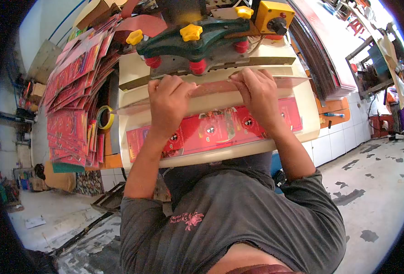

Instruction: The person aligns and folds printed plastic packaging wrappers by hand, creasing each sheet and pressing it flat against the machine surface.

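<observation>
My left hand (169, 101) and my right hand (259, 97) are both closed on the upper edge of a long thin sheet (213, 86). It is tilted steeply, so mostly a narrow reddish, shiny face shows between my hands. Below it, a red printed sheet (215, 129) with repeated round black-and-white emblems lies flat on the cream work surface (136, 118); my forearms cross over it. Just beyond my knuckles stands a dark green machine head (202, 41) with yellow star knobs (191, 32) and red feet (197, 67).
Piles of red printed cardboard pieces (74, 73) lean at the left, with a yellow tape roll (105, 117) beside them. A yellow control box (275, 18) sits at the machine's right. Stacked boards (323, 55) and a blue pen (334, 115) are on the right.
</observation>
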